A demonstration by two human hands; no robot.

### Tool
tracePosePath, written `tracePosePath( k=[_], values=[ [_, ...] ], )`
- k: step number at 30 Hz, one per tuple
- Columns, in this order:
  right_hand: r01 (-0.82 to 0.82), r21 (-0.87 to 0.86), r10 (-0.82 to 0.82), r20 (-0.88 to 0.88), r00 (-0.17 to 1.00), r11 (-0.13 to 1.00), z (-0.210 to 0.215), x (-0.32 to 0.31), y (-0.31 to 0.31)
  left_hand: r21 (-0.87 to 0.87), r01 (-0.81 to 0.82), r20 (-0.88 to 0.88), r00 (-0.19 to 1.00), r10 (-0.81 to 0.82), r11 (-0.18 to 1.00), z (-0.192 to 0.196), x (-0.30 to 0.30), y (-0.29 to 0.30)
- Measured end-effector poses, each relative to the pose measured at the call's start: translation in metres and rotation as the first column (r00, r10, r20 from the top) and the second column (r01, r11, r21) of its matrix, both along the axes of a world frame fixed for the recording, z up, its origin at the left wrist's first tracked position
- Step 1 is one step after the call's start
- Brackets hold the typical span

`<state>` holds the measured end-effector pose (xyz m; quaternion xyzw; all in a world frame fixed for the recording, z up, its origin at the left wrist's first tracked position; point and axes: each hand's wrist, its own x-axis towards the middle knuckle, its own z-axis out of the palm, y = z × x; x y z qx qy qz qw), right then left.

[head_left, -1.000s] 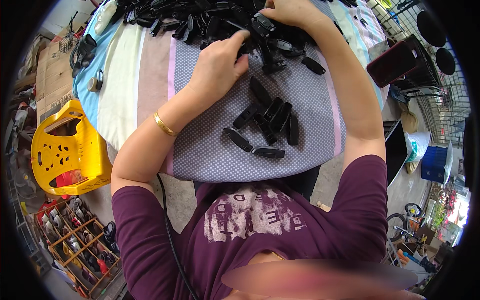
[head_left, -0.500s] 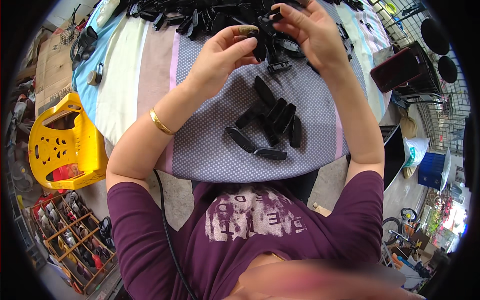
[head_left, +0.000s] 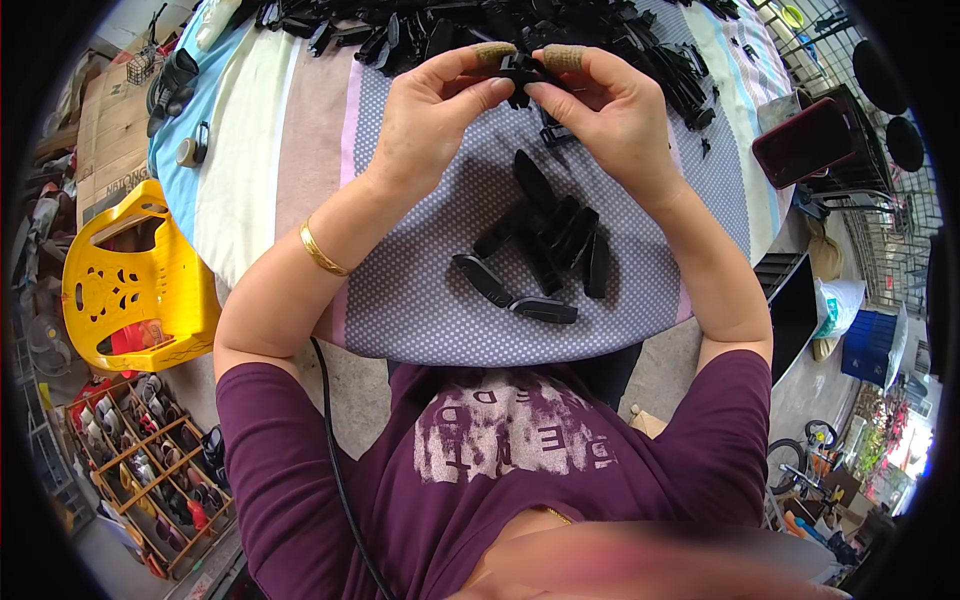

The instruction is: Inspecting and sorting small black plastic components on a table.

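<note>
Above the far part of the cloth-covered table [head_left: 420,320], both hands meet at a small black plastic part [head_left: 518,70]. My left hand [head_left: 440,110] pinches its left side between thumb and index finger. From the other side, my right hand [head_left: 620,115] grips it the same way; the fingers partly hide its shape. Tan covers wrap both index fingertips. Just beyond the hands spreads a large heap of black plastic parts [head_left: 400,40]. Closer to me lies a small group of long, curved black pieces [head_left: 540,240], some overlapping.
A dark red phone [head_left: 805,142] sits at the table's right edge. On the left edge are a small round object [head_left: 188,152] and black items [head_left: 172,90]. A yellow plastic chair [head_left: 145,285] stands left, above a shoe rack [head_left: 150,470]. A black cable [head_left: 330,440] hangs beside my body.
My right hand has come down and left from the heap to meet my left hand. Both now hold the black part together. The group of pieces near me looks unchanged.
</note>
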<state>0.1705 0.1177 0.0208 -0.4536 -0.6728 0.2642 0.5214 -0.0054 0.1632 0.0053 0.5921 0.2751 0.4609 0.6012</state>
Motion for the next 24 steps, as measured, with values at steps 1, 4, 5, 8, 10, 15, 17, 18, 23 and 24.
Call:
tracePosePath(
  k=[1, 4, 5, 8, 10, 15, 17, 18, 23, 24],
  values=[
    [0.0, 0.0, 0.0, -0.001, 1.0, 1.0, 0.0, -0.001, -0.001, 0.0, 0.0, -0.001, 1.0, 0.0, 1.0, 0.0, 0.0, 0.0],
    [0.034, 0.054, -0.038, 0.071, 0.997, 0.998, 0.0, -0.004, -0.004, -0.039, 0.006, 0.024, 1.0, -0.005, 0.999, -0.002, 0.0, 0.001],
    [0.061, 0.086, -0.07, 0.113, 0.991, 0.994, 0.0, -0.004, -0.004, -0.045, 0.017, 0.039, 0.999, -0.015, 0.999, -0.001, 0.0, 0.001],
    [0.096, 0.165, -0.125, 0.173, 0.977, 0.982, -0.002, -0.007, -0.005, -0.026, 0.052, 0.058, 0.997, -0.05, 0.998, 0.002, 0.004, -0.005],
    [0.108, 0.209, -0.149, 0.191, 0.97, 0.972, -0.002, -0.012, -0.006, -0.001, 0.077, 0.06, 0.995, -0.077, 0.997, 0.004, 0.004, -0.005],
    [0.097, -0.041, -0.081, 0.296, 0.952, 0.994, 0.005, -0.008, -0.006, -0.014, 0.198, 0.184, 0.964, -0.192, 0.98, 0.006, -0.004, 0.004],
    [0.004, -0.084, 0.015, 0.227, 0.974, 0.997, 0.001, -0.008, -0.007, 0.014, 0.22, 0.151, 0.964, -0.22, 0.975, 0.008, -0.008, 0.005],
    [-0.09, -0.121, 0.109, 0.155, 0.982, 0.989, 0.0, -0.007, -0.008, 0.041, 0.245, 0.117, 0.962, -0.249, 0.969, 0.009, -0.009, 0.006],
    [-0.007, 0.056, -0.009, 0.283, 0.959, 0.998, 0.002, -0.011, -0.015, 0.097, 0.272, 0.118, 0.952, -0.283, 0.957, 0.016, -0.008, 0.002],
    [0.007, 0.099, -0.035, 0.285, 0.958, 0.995, -0.001, -0.012, -0.015, 0.104, 0.252, 0.141, 0.954, -0.265, 0.962, 0.016, -0.007, 0.001]
  ],
)
